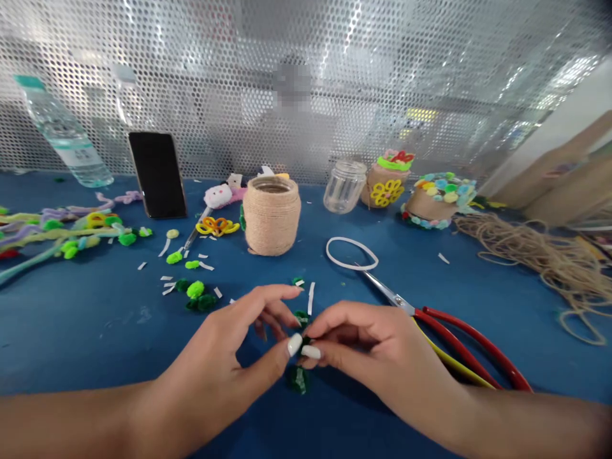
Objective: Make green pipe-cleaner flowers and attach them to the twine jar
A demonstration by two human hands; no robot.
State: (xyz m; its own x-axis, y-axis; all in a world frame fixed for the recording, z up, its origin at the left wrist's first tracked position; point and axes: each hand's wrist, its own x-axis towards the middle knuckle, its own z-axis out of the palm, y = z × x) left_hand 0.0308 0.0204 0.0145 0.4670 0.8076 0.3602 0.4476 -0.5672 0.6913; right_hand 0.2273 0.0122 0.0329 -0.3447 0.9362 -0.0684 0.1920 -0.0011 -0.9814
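Observation:
My left hand [239, 344] is at the lower centre, its index finger raised apart from the thumb, whose tip is beside a small dark green piece. My right hand [363, 344] pinches that dark green piece [305, 344] between thumb and index finger. Below the fingertips lies a dark green pompom [299, 380] with a whitish strip on it, and another dark green bit [301, 317] shows just above them. A twine-wrapped jar [272, 217] stands behind my hands with some green on its left side. Left of my hands lie green pompoms [196, 291] among white paper scraps.
Scissors [399, 301] with red handles lie at the right, near a white ring [352, 267]. A glass jar [344, 186], decorated jars and loose twine [530, 255] are behind. A phone [157, 175], bottle [71, 137] and pipe cleaners [57, 237] are at the left.

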